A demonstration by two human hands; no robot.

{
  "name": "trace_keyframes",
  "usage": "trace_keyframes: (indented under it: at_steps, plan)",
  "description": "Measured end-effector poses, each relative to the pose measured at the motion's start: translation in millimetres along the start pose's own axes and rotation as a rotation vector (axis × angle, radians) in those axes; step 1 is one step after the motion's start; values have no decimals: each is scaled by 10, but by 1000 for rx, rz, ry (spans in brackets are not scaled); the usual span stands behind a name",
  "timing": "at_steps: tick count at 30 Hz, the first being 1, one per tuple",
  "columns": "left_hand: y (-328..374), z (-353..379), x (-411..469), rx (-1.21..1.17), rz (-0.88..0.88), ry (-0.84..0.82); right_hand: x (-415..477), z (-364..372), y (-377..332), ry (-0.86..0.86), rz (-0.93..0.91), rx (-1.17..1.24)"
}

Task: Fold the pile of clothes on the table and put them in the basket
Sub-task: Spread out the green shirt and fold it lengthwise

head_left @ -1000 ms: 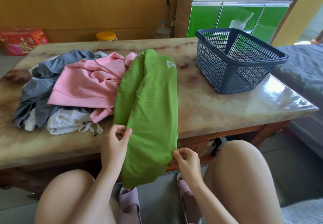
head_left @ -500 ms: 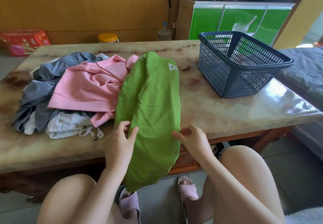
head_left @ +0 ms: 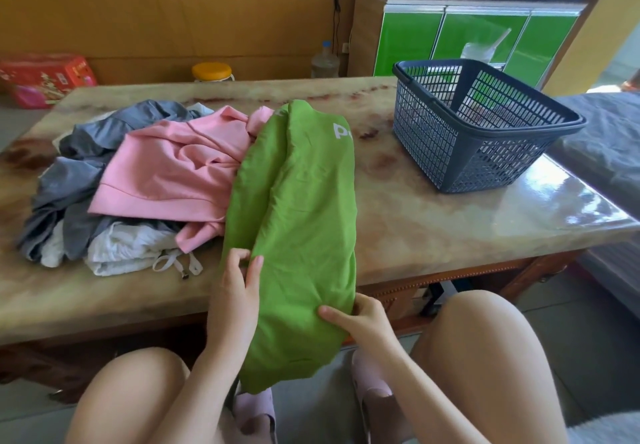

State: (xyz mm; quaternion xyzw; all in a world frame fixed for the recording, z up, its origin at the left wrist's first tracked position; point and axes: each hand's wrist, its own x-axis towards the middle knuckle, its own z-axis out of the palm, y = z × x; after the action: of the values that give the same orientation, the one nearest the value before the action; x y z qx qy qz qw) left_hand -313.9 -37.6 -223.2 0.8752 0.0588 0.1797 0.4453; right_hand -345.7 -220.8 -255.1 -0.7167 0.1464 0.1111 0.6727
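Lying lengthwise on the glossy, marble-patterned table, the green garment is folded into a long, rounded strip of soft matte cloth, with white letters near its far end and its near end drooping over the table's edge; the left hand pinches its left edge; the right hand grips its right edge, thumb on top; a crumpled pile of pink, grey and white clothes touches its left side; the dark plastic lattice basket stands apart on the right.

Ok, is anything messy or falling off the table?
The green top hangs over the front edge of the table, its end dangling below, while the left hand and right hand hold it. The pile is crumpled. Nothing spilled.
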Motion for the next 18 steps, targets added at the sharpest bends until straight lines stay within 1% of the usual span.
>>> trace_keyframes:
  at_steps: [2, 4, 8, 11, 14, 18]
  plan:
    - [-11, -23, 16, -16, -22, 9, -37, -38, -27, -37, -23, 21]
    - [-32, -46, 15, -13, -38, 23, -86, -79, -59, -71, -7, 33]
    - [-68, -44, -29, 65, -14, 16, -111, -56, -34, -89, 89, -117]
    - [-86, -66, -30, 79, -28, 14, -114, -11, 25, -112, 53, -121]
    - [-132, -98, -47, 70, -47, -44, -141, -22, 124, -152, 10, -141]
    - [-251, -152, -86, 9, -102, -141, -151, -42, 231, -112, -32, -175]
